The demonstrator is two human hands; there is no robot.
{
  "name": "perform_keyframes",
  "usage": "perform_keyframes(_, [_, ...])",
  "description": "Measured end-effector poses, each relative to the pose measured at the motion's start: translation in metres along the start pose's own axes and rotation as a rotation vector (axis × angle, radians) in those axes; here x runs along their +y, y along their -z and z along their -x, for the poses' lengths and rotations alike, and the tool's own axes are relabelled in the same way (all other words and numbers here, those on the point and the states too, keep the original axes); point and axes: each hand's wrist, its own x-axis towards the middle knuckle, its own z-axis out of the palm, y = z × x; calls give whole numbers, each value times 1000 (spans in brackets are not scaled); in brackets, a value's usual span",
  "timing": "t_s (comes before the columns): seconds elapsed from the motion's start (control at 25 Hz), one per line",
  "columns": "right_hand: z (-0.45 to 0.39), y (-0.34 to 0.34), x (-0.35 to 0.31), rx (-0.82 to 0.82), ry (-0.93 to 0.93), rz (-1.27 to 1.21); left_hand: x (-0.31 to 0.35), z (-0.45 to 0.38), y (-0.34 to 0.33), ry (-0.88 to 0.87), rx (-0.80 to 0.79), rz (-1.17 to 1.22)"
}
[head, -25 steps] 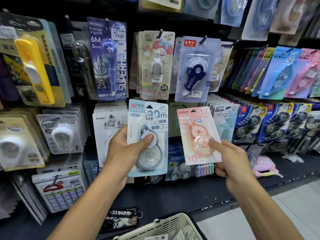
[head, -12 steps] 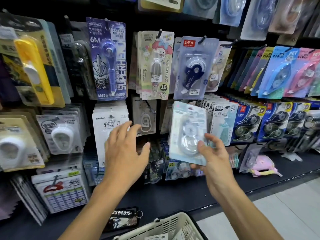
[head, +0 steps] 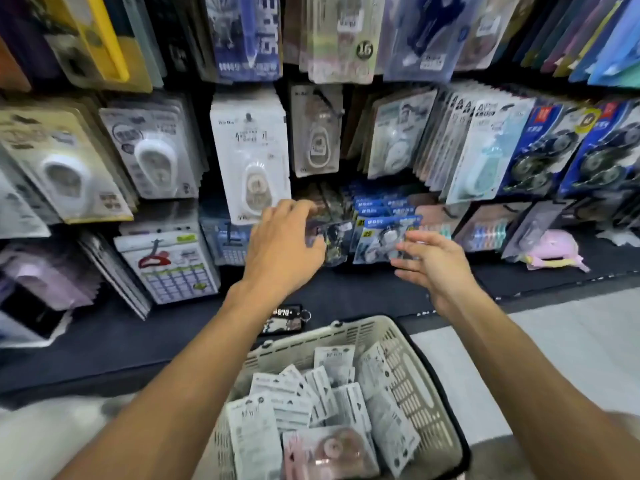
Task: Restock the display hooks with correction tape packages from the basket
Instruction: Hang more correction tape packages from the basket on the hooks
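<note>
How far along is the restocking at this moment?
Done: many hooks hang full of packs. In hand: nothing; the left hand and right hand reach empty toward the low blue packs. Left: the basket holds a pile of packages not yet hung.

Motion blur is smearing the whole view, so print on the hanging packages (head: 249,157) is staying unreadable. The left hand (head: 280,244) is covering part of a clear package (head: 329,242) on the bottom row; whether its fingers are touching that package cannot be told. The right hand (head: 433,261) is blurring at the fingertips (head: 401,244). The top row of packages is being cut off by the upper edge. The basket (head: 408,368) is running out of the lower edge, and the pink package (head: 329,452) inside is blurring and lying partly under others. Both forearms are leaving the frame below.
</note>
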Motion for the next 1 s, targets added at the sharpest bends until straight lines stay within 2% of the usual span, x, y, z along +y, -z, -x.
perform_keyframes(0.12, [20, -15, 97, -155, -165, 328, -39, 33, -45, 176, -413, 18])
perform_keyframes(0.28, [51, 2, 255, -567, -466, 1032, -122, 118, -121, 298, -895, -178])
perform_keyframes(0.32, [57, 10, 282, -574, -504, 1108, -140, 137, -135, 342, -969, -174])
perform_keyframes(0.36, [59, 14, 299, -515, -524, 1098, -156, 152, -147, 404, -1000, -156])
perform_keyframes(0.4, [59, 15, 309, -443, -510, 1037, -167, 164, -156, 478, -988, -122])
perform_keyframes(0.48, [46, 3, 319, -358, -481, 828, -180, 178, -174, 662, -856, 0])
perform_keyframes(0.56, [33, -20, 323, -397, -525, 627, -180, 188, -191, 812, -677, 83])
perform_keyframes(0.68, [22, -63, 334, -441, -551, 410, -174, 196, -209, 821, -483, 127])
perform_keyframes(0.8, [25, -98, 339, -573, -408, 507, -181, 189, -213, 797, -270, 149])
perform_keyframes(1.0, [36, -141, 327, -851, -43, 901, -195, 189, -207, 1006, 21, 164])
